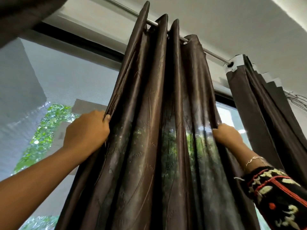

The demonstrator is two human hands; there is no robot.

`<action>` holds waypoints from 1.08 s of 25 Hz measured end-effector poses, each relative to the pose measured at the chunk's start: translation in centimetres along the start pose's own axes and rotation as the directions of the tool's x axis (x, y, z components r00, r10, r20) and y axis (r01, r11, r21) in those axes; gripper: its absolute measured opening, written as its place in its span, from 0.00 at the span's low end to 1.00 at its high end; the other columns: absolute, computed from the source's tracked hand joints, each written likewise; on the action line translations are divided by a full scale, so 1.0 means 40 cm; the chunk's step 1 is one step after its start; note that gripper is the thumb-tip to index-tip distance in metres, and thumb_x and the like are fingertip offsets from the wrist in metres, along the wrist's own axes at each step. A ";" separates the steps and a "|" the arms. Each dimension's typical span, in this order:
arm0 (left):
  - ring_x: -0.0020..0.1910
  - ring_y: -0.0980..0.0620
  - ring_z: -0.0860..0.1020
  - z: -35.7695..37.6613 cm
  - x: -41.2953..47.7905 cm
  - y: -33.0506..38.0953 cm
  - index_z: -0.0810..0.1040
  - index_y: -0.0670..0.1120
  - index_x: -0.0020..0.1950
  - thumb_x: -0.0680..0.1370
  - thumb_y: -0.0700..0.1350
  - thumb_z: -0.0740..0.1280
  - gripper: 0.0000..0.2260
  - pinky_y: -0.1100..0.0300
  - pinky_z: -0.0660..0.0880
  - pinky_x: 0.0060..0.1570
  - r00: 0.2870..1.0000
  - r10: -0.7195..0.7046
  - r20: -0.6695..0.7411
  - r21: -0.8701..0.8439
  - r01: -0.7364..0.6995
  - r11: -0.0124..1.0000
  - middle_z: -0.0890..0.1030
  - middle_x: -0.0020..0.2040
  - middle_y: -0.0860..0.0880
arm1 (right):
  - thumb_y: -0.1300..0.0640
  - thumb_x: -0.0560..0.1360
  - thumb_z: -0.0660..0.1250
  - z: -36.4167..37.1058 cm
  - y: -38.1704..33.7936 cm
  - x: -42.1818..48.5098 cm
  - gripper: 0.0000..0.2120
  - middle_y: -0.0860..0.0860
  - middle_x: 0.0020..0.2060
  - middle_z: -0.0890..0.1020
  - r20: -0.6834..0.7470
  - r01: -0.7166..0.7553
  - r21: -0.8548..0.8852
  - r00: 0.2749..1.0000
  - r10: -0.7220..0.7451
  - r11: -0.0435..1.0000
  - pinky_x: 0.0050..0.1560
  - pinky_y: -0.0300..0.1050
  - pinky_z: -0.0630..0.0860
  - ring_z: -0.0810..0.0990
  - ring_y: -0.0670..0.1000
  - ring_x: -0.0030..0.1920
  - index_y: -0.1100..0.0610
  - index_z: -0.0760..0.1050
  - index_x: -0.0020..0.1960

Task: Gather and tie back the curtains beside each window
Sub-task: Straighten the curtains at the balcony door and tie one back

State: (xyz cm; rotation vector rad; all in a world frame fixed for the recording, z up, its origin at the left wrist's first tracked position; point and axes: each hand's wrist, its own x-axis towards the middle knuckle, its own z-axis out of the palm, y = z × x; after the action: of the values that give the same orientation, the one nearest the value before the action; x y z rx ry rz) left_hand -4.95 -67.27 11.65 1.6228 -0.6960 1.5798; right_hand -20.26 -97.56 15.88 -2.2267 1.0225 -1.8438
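A shiny brown curtain (149, 97) hangs in deep folds from a metal rod (214, 54) in front of a large window (69, 77). My left hand (86, 130) grips the curtain's left edge at about mid-height of the view. My right hand (227, 135) holds the curtain's right edge, fingers closed on the cloth. Both arms reach up and the folds are bunched between the two hands. Daylight and green leaves show through the thin fabric.
A second, darker curtain (265, 113) hangs at the right, past the rod's white bracket (235, 63). More dark cloth (25, 15) fills the top left corner. Loose wires (297, 100) stick out of the wall at the far right.
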 end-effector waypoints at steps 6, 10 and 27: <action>0.34 0.44 0.69 -0.005 0.007 -0.031 0.69 0.47 0.38 0.80 0.49 0.55 0.13 0.56 0.63 0.34 1.000 -0.020 0.007 0.041 0.019 0.999 0.67 0.29 0.50 | 0.58 0.76 0.57 0.019 -0.308 -0.110 0.13 0.64 0.56 0.78 -0.036 0.390 0.185 0.920 -0.391 0.902 0.50 0.47 0.71 0.76 0.63 0.57 0.64 0.73 0.54; 0.34 0.44 0.68 -0.036 0.031 -0.061 0.66 0.50 0.34 0.80 0.50 0.55 0.14 0.57 0.60 0.32 1.000 -0.016 0.027 0.146 0.012 0.989 0.67 0.29 0.51 | 0.56 0.78 0.56 0.018 -0.504 -0.192 0.14 0.62 0.56 0.78 -0.056 0.537 0.362 0.829 -0.557 0.762 0.51 0.48 0.72 0.76 0.63 0.57 0.64 0.75 0.55; 0.37 0.42 0.71 -0.147 0.041 -0.089 0.76 0.45 0.47 0.80 0.50 0.55 0.14 0.56 0.62 0.35 0.998 0.003 -0.071 0.255 0.015 0.967 0.80 0.43 0.41 | 0.55 0.76 0.57 0.022 -0.556 -0.286 0.10 0.61 0.50 0.80 -0.224 0.526 0.423 0.849 -0.478 0.738 0.40 0.45 0.63 0.77 0.63 0.51 0.59 0.73 0.44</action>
State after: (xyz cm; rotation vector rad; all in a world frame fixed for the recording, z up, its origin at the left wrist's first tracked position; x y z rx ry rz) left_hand -5.34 -60.27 12.50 1.7394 -0.4645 1.7716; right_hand -10.37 -74.57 16.06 -2.2365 -0.0891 -2.1135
